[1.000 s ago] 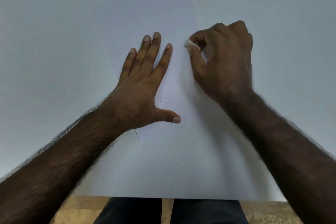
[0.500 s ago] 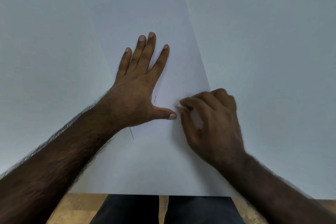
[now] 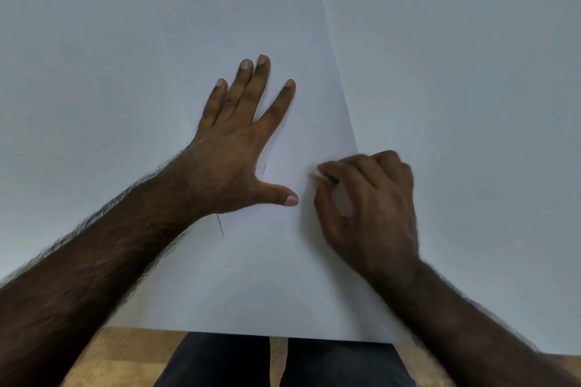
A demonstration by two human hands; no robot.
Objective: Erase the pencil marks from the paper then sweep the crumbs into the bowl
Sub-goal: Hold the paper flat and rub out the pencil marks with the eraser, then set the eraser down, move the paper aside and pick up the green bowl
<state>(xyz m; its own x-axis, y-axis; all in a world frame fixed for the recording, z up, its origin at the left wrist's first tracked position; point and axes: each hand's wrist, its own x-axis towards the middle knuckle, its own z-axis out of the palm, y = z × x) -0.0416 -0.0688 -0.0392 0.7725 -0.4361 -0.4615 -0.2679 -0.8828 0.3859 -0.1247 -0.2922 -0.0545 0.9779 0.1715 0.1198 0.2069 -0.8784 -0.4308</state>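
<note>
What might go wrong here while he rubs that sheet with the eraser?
The right hand rubs the eraser close to the paper's right edge, where the sheet could crease, since the left hand presses further left. A short pencil mark near the left thumb might get missed. No bowl is in view for the crumbs.

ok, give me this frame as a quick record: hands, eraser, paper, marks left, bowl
left hand: flat, fingers spread, pressing on the paper
right hand: closed on the eraser, at the paper's right edge
eraser: white, tip down at the sheet
marks left: short stroke by the left thumb; line below the left wrist; small dot
crumbs: too small to tell
bowl: not in view
table: pale, otherwise bare
</note>
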